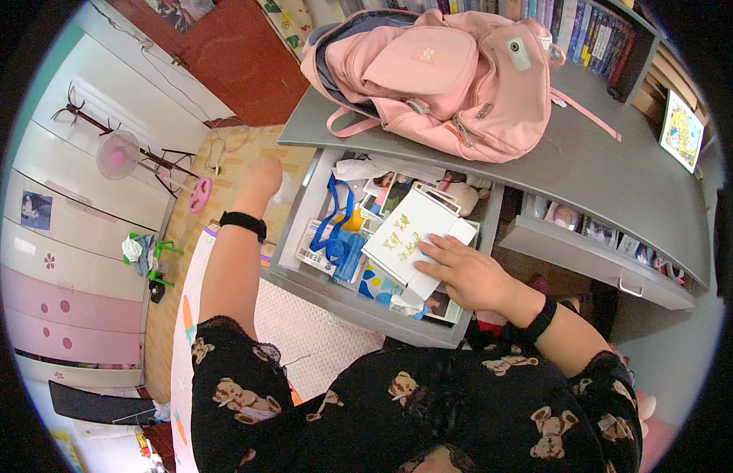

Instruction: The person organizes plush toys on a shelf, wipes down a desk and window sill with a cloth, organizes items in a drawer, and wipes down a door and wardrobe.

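Observation:
My right hand [467, 272] rests with its fingers spread on a flat white box [410, 239] that bears handwriting. The box lies on top of the things in a pulled-out desk drawer [366, 316]. Around it are a blue lanyard [332, 239], photo cards [396, 192], a blue translucent item [347, 260] and a small plush toy [464, 195]. My left hand [266, 177] is out past the drawer's left side, over the floor; its fingers are not discernible, and a clear plastic bag [279, 192] shows beside it.
A pink backpack [425, 77] lies on the grey desk [603, 171], before a row of books [585, 35]. A second drawer [597, 260] stands partly pulled out at the right. A pink fan [118, 155] and a green stool [165, 248] stand at the left.

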Demonstrator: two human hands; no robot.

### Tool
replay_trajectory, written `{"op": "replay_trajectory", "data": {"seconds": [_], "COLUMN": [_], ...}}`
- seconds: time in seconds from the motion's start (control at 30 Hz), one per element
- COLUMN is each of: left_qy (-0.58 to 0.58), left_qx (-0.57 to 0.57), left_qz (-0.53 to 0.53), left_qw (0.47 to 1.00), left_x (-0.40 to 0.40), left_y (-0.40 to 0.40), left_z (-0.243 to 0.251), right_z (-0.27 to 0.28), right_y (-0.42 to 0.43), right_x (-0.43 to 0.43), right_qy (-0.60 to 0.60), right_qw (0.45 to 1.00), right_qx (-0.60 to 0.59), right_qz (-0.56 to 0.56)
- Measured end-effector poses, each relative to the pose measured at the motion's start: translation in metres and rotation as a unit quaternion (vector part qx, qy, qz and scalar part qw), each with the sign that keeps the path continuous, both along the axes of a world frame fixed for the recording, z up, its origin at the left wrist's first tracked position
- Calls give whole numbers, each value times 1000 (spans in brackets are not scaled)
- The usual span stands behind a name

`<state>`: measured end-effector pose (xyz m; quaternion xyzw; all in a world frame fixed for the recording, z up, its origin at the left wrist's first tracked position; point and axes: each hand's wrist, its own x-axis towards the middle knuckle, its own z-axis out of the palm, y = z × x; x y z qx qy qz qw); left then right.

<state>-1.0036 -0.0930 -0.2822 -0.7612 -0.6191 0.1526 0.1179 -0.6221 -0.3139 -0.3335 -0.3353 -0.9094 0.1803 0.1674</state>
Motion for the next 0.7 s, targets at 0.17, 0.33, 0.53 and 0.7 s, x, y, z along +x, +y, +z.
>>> {"op": "replay_trajectory", "data": {"seconds": [0.17,0.33,0.53,0.7], "left_qy": [-275,-300,-218,-194], "left_qx": [88,13,-66,-79], "left_qz": [-110,-65,-76,-82], "left_qw": [951,952,971,974], "left_x": [31,23,-1,-30], "left_y": [-8,-1,-42,-107], "left_z": [-14,-38,-24,-14], "right_z": [-1,-3,-6,-9], "right_y": [-1,-1,0,0], "right_x": [-1,-3,-2,-1], "right_qy": [-12,-9,5,17], "right_qw": [1000,1000,1000,1000], "right_qx": [2,7,7,22], "right_qz": [-9,-7,-10,-12]}}
